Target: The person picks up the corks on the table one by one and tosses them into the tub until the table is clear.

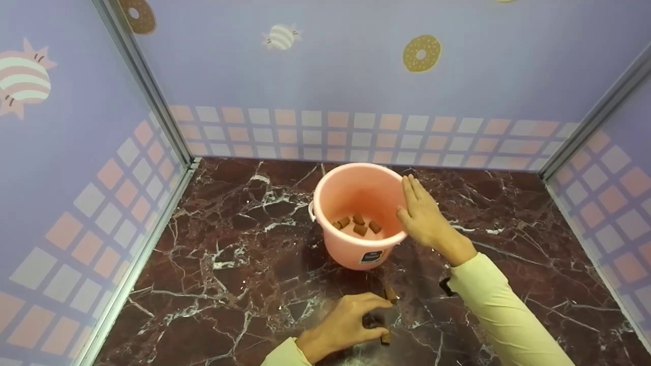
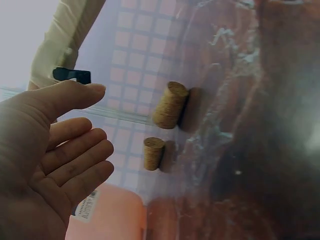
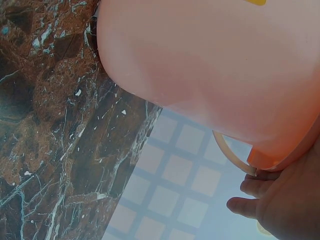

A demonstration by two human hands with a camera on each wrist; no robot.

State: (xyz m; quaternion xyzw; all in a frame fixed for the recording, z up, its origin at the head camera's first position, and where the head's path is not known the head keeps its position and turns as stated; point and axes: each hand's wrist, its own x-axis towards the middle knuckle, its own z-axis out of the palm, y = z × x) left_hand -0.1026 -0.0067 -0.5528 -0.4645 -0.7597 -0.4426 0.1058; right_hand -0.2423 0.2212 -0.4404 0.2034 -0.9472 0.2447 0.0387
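Note:
A pink bucket (image 1: 351,249) stands upright on the dark marbled surface, with several brown corks (image 1: 360,230) on its bottom. My right hand (image 1: 426,219) holds the bucket's right rim, the thumb at the rim and the fingers along the outside, close to the handle (image 3: 232,155). In front of the bucket, my left hand (image 1: 351,317) hovers with thumb and fingers spread apart and nothing between them. Two corks stand upright near it in the left wrist view: a nearer cork (image 2: 170,106) and a farther cork (image 2: 154,154). Neither one touches the hand there.
Lilac panels with a pink and white checked band (image 1: 325,127) enclose the surface at the back and both sides. Metal strips (image 1: 152,76) run along the corners. A black device (image 1: 447,287) sits at the right wrist. The bucket has a dark label (image 1: 372,256) on its front.

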